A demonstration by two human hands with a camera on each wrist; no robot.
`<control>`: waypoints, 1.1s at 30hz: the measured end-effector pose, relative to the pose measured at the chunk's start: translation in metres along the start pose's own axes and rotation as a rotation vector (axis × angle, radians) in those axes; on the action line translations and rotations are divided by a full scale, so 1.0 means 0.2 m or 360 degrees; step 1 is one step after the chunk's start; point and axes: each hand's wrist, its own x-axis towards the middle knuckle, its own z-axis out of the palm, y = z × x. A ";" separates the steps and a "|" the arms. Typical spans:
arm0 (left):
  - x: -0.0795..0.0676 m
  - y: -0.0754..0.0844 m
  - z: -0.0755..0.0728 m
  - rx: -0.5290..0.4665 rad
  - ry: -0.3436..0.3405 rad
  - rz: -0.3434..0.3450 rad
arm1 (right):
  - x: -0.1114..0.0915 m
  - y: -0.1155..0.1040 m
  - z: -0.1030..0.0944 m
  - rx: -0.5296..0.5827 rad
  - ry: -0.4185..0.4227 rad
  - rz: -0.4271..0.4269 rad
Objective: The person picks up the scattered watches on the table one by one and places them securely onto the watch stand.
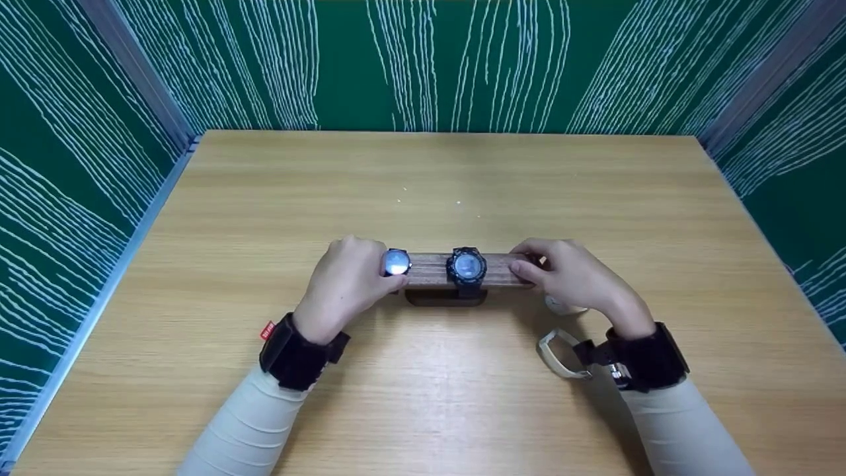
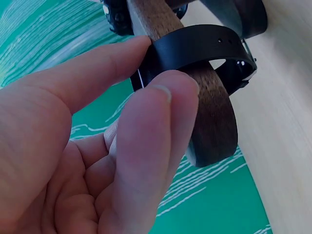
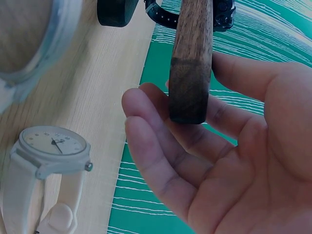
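A wooden bar of a watch stand (image 1: 433, 271) spans between the hands, carrying two wristwatches. My left hand (image 1: 350, 281) pinches the black-strapped wristwatch (image 1: 397, 262) near the bar's left end; in the left wrist view its strap (image 2: 195, 46) loops round the wood, thumb and fingertips at its edge. A chunky black digital watch (image 1: 467, 266) circles the middle of the bar, apart from both hands. My right hand (image 1: 568, 274) grips the bar's right end between thumb and fingers. The right wrist view shows the dark bar end (image 3: 189, 90) there.
Under the bar sits the stand's dark base (image 1: 446, 297). A white watch (image 3: 53, 151) stands on the table beside the right hand, partly hidden in the head view. Nearer the right wrist is a white loop-shaped strap (image 1: 555, 357). Green patterned panels (image 1: 350, 66) border the wooden table (image 1: 297, 178).
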 end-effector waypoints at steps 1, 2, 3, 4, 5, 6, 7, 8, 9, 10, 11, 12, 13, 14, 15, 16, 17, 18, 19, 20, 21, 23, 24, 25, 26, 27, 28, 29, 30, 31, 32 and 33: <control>0.00 0.00 0.00 -0.0001 0.0002 0.0001 | 0.00 0.00 0.00 -0.0006 0.0003 -0.0004; 0.00 0.01 0.00 0.0002 0.0003 0.0004 | 0.00 0.00 0.00 -0.0005 0.0003 -0.0005; 0.00 0.01 0.01 0.0008 0.0007 0.0008 | 0.00 0.00 0.00 -0.0010 0.0005 -0.0006; 0.00 0.01 0.01 0.0010 0.0008 0.0009 | 0.00 0.00 0.00 -0.0014 0.0007 -0.0007; 0.00 0.01 0.01 0.0014 0.0013 0.0012 | 0.00 0.00 0.00 -0.0023 0.0012 -0.0009; 0.00 0.02 0.01 0.0019 0.0017 0.0015 | 0.00 0.00 0.00 -0.0033 0.0016 -0.0011; 0.00 0.02 0.02 0.0028 0.0022 0.0020 | 0.00 0.00 0.00 -0.0036 0.0019 -0.0016; 0.00 0.02 0.02 0.0034 0.0030 0.0025 | 0.00 0.00 0.00 -0.0039 0.0020 -0.0014; 0.00 0.02 0.02 0.0038 0.0036 0.0031 | 0.00 0.00 0.00 -0.0043 0.0021 -0.0016; 0.00 0.02 0.03 0.0039 0.0044 0.0035 | 0.00 0.01 0.00 -0.0046 0.0022 -0.0016; 0.00 0.03 0.03 0.0040 0.0051 0.0038 | 0.00 0.01 0.00 -0.0047 0.0023 -0.0014; 0.00 0.03 0.03 0.0033 0.0054 0.0039 | 0.00 0.01 0.00 -0.0046 0.0021 -0.0013; 0.00 0.03 0.03 0.0024 0.0058 0.0041 | 0.00 0.01 0.00 -0.0046 0.0022 -0.0015; 0.00 0.03 0.04 0.0016 0.0061 0.0044 | 0.00 0.01 0.00 -0.0046 0.0022 -0.0014; 0.00 0.03 0.04 0.0011 0.0064 0.0047 | 0.00 0.01 0.01 -0.0046 0.0022 -0.0016; 0.00 0.04 0.04 0.0004 0.0068 0.0049 | 0.00 0.01 0.01 -0.0045 0.0021 -0.0016; 0.00 0.04 0.04 -0.0004 0.0072 0.0052 | 0.00 0.01 0.01 -0.0044 0.0020 -0.0017; 0.00 0.04 0.05 -0.0008 0.0078 0.0057 | 0.00 0.01 0.01 -0.0041 0.0020 -0.0018; 0.00 0.04 0.05 -0.0010 0.0085 0.0063 | 0.00 0.00 0.01 -0.0040 0.0019 -0.0015; 0.00 0.04 0.05 -0.0010 0.0090 0.0070 | 0.00 0.00 0.00 -0.0032 0.0015 -0.0011; 0.00 0.04 0.06 -0.0013 0.0097 0.0078 | 0.00 0.00 0.00 -0.0026 0.0012 -0.0010; 0.00 0.04 0.06 -0.0023 0.0110 0.0095 | 0.00 0.00 0.00 -0.0015 0.0005 -0.0003; 0.00 0.04 0.07 -0.0025 0.0112 0.0102 | 0.00 0.00 0.00 -0.0008 0.0000 0.0001; 0.00 0.04 0.07 -0.0031 0.0113 0.0106 | 0.00 0.00 0.01 0.0000 -0.0005 0.0004; 0.00 0.05 0.07 -0.0036 0.0118 0.0110 | 0.00 0.00 0.01 0.0008 -0.0008 0.0004; 0.00 0.05 0.07 -0.0041 0.0120 0.0111 | 0.00 0.00 0.01 0.0012 -0.0009 0.0006; 0.00 0.05 0.08 -0.0044 0.0122 0.0111 | 0.00 0.00 0.01 0.0013 -0.0009 0.0008; 0.00 0.05 0.08 -0.0046 0.0123 0.0110 | 0.00 0.00 0.01 0.0010 -0.0008 0.0007; 0.00 0.05 0.08 -0.0048 0.0123 0.0107 | 0.00 0.00 0.01 0.0007 -0.0005 0.0005; 0.00 0.05 0.09 -0.0051 0.0127 0.0106 | 0.00 0.00 0.01 0.0001 -0.0002 0.0001; 0.00 0.06 0.09 -0.0053 0.0130 0.0106 | 0.00 0.00 0.01 -0.0007 0.0002 -0.0001; 0.00 0.06 0.09 -0.0054 0.0132 0.0107 | 0.00 0.00 0.01 -0.0015 0.0005 -0.0002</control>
